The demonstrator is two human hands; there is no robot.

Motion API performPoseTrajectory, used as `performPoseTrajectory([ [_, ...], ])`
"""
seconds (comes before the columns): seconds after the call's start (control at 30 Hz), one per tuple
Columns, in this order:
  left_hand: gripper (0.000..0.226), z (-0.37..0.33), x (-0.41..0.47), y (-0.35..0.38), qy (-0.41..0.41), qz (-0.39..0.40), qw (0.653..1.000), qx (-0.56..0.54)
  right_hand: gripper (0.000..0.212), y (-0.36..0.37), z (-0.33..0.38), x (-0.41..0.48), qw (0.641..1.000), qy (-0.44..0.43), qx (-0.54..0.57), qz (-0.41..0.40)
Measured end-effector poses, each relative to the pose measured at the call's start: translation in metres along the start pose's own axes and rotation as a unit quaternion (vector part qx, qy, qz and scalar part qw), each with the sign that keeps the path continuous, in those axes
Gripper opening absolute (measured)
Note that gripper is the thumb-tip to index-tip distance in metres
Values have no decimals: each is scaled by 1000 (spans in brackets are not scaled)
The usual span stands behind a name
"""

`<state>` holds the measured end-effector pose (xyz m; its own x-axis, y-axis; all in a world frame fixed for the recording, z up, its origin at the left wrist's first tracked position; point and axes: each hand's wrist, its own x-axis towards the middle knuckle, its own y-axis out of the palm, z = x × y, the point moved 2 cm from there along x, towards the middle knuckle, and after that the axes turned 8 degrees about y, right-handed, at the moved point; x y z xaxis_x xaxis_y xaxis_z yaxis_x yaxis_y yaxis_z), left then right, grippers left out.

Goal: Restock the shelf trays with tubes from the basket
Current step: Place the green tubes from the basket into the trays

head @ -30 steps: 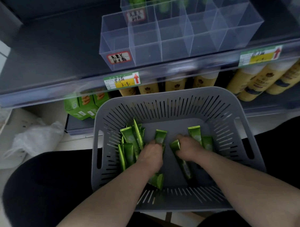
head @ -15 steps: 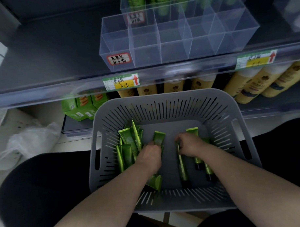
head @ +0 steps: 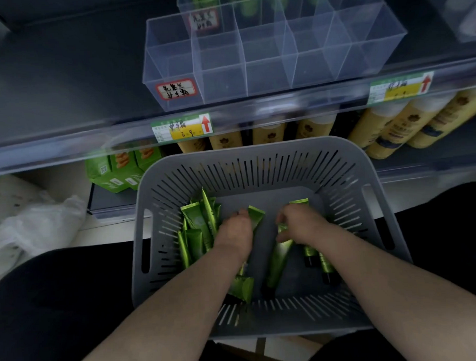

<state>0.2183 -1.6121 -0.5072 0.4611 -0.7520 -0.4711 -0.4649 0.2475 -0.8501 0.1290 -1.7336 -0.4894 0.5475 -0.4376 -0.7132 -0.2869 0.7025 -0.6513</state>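
Tubes (head: pixel 198 227) in grey basket (head: pixel 257 152)
Left hand (head: pixel 234 234) grasps one tube (head: pixel 256 217) poking toward 1 o'clock; right hand (head: pixel 300 222) clasps another pointing 7 o'clock

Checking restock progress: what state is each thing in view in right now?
basket, upright, partly filled.
green tubes, loose in the basket, lying or leaning.
front tray, all compartments empty.
rear tray, stocked with green items, blurred.
left hand, in the basket, fingers curled round green tubes.
right hand, in the basket, fingers gripping a green tube.
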Motion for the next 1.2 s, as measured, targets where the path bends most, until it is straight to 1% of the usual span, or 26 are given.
performPoseTrajectory([
  [0.07, 41, -4, 4, 3, -15, 0, 1000, 0, 48, -4, 1, -3, 999, -2, 42, 9],
  [0.13, 43, -7, 4, 7, -17, 7, 1000, 5, 46, -12, 1, -7, 999, -12, 47, -3],
  [0.2, 36, -7, 4, 9, -2, 5, 1000, 1, 43, -23, 2, -12, 998, -23, 55, -24],
  [0.27, 30, -6, 0, 4, 9, -27, 999, -36, 35, -34, 4, -18, 996, -48, 62, -36],
  [0.33, 26, -4, -8, -8, 15, -70, 991, -109, 28, -46, 5, -28, 994, -79, 44, -54],
  [0.43, 22, -1, -22, -29, 54, -146, 964, -216, 24, -64, 4, -48, 987, -99, 38, -122],
  [0.5, 28, -1, -32, -42, 79, -165, 942, -283, 24, -75, 3, -63, 979, -101, 56, -169],
  [0.53, 27, -2, -37, -49, 89, -172, 929, -314, 24, -80, 4, -71, 975, -102, 65, -187],
  [0.6, 15, -7, -47, -66, 102, -200, 908, -353, 22, -89, 5, -88, 967, -113, 78, -214],
  [0.67, 11, -16, -59, -88, 112, -238, 898, -353, 20, -99, 8, -107, 956, -135, 83, -247],
  [0.77, 17, -31, -77, -130, 130, -312, 887, -314, 16, -120, 12, -136, 931, -167, 95, -309],
  [0.83, 16, -43, -87, -161, 153, -353, 867, -318, 15, -137, 15, -157, 914, -182, 97, -349],
  [0.9, 12, -58, -97, -192, 174, -371, 845, -343, 15, -156, 16, -177, 897, -198, 98, -383],
  [0.97, 14, -73, -105, -221, 189, -391, 825, -362, 17, -176, 17, -194, 888, -197, 96, -405],
  [1.07, 9, -97, -115, -264, 216, -421, 810, -346, 18, -209, 12, -216, 868, -189, 115, -444],
  [1.2, 25, -119, -113, -307, 221, -451, 791, -348, 15, -256, 0, -231, 818, -205, 169, -510],
])
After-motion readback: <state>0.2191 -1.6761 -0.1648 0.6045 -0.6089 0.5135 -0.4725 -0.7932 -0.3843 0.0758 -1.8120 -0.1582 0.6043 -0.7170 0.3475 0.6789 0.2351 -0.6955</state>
